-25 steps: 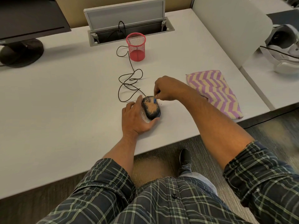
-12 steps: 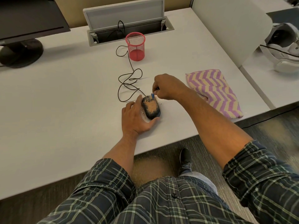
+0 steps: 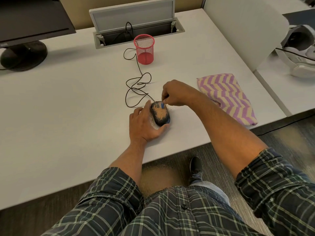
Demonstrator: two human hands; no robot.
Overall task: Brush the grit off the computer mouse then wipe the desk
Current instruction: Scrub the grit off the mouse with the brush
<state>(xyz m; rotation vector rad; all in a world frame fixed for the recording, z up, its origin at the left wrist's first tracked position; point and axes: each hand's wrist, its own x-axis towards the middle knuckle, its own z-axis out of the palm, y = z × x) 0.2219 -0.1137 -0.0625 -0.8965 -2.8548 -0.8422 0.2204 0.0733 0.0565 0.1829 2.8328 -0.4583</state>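
Near the desk's (image 3: 68,116) front edge the left hand (image 3: 143,125) cups the gritty mouse (image 3: 160,114), fingers curled round its left side, thumb at its near end, while just beyond, the right hand (image 3: 177,93) pinches a small blue brush (image 3: 162,105) on the mouse's far end, the cloth (image 3: 226,96) lying right.

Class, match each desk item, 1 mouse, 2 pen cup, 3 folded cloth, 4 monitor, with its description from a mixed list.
Items:
1 mouse
2 pen cup
3 folded cloth
4 monitor

Descriptions:
a red mesh, beside the cable
b far left corner of the desk
c covered in sandy grit, steadied by the left hand
d purple and cream zigzag, right of the hands

Pairs: 1-c, 2-a, 3-d, 4-b
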